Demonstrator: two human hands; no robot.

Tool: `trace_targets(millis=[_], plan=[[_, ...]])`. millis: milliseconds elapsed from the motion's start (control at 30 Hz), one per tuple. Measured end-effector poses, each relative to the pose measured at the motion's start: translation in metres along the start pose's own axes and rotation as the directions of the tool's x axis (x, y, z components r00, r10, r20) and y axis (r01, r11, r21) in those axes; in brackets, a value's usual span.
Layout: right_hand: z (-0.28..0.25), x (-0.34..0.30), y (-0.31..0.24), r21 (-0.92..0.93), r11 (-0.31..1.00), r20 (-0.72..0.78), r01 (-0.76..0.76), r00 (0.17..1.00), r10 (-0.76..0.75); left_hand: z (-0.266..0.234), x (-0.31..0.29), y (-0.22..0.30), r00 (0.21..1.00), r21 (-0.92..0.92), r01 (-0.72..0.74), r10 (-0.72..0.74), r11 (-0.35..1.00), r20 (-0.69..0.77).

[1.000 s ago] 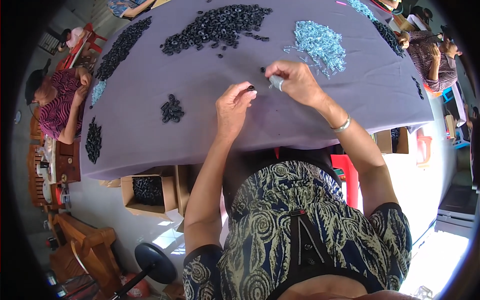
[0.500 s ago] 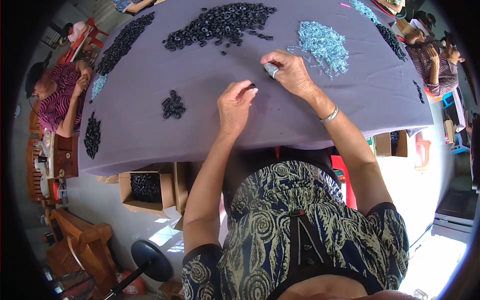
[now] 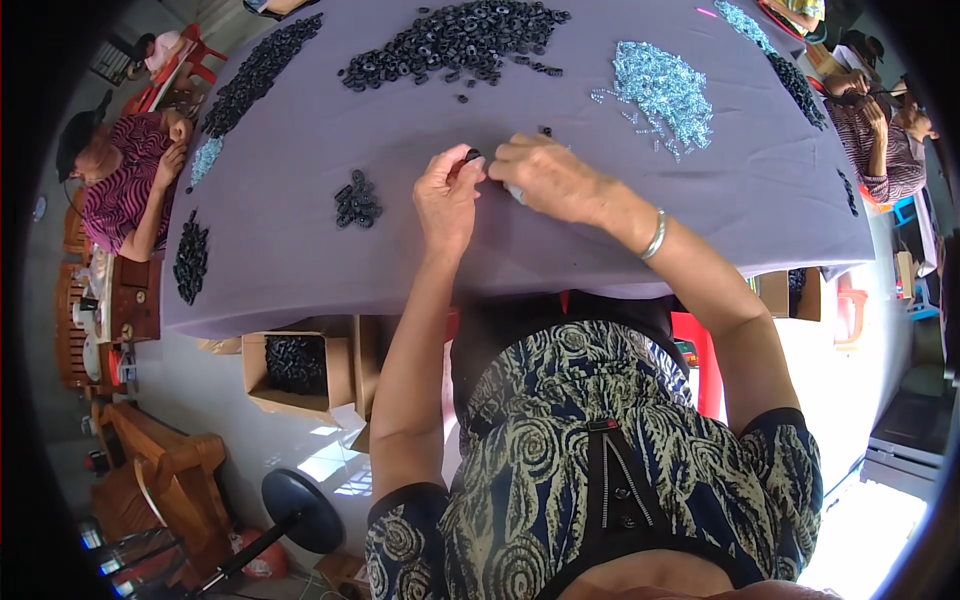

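Over the grey-covered counter (image 3: 300, 240), the left hand (image 3: 447, 195) pinched a small black ring (image 3: 472, 155) in its fingers, touching the right hand (image 3: 545, 175), whose fingers were clenched around something pale.

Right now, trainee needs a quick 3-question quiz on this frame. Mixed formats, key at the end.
1. True or false: the left hand and right hand meet over the grey cloth, with a black ring at the left fingertips.
2. The pale blue pile lies on which side of the hands? A) the person's right B) the person's left C) under the table
3. Fill in: the cardboard box below the table edge holds ____ parts.

Key: 1 true; 2 A; 3 black
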State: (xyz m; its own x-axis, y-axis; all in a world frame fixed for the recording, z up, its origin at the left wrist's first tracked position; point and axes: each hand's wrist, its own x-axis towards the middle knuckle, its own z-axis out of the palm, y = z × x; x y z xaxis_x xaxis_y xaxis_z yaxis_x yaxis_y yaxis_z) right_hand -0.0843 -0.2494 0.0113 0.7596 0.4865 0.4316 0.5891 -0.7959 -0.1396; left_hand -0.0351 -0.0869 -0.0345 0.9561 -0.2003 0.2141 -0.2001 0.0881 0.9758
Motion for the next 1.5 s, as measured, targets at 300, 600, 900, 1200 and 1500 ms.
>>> trace_targets(millis=[300, 600, 900, 1200, 1500], plan=[[-0.011, -0.004, 0.012, 0.673, 0.637, -0.035, -0.377, 0.843, 0.536, 0.007, -0.004, 0.008, 0.994, -0.049, 0.049, -0.044, 0.998, 0.1], [-0.012, -0.011, 0.004, 0.765, 0.561, -0.068, -0.316, 0.826, 0.559, 0.02, -0.014, 0.013, 0.981, -0.098, 0.036, -0.016, 0.995, 0.195], [-0.024, -0.01, 0.002, 0.435, 0.872, -0.17, -0.226, 0.93, 0.326, 0.02, -0.015, 0.012, 0.98, -0.088, 0.022, -0.004, 0.996, 0.199], [-0.035, -0.01, -0.014, 0.02, 0.991, -0.181, -0.129, 0.975, 0.13, 0.018, -0.013, 0.01, 0.98, -0.096, 0.047, -0.027, 0.994, 0.196], [-0.072, -0.048, 0.049, 0.306, 0.701, -0.134, -0.644, 0.7, 0.702, 0.016, -0.011, 0.015, 0.987, -0.135, 0.063, -0.042, 0.989, 0.156]])
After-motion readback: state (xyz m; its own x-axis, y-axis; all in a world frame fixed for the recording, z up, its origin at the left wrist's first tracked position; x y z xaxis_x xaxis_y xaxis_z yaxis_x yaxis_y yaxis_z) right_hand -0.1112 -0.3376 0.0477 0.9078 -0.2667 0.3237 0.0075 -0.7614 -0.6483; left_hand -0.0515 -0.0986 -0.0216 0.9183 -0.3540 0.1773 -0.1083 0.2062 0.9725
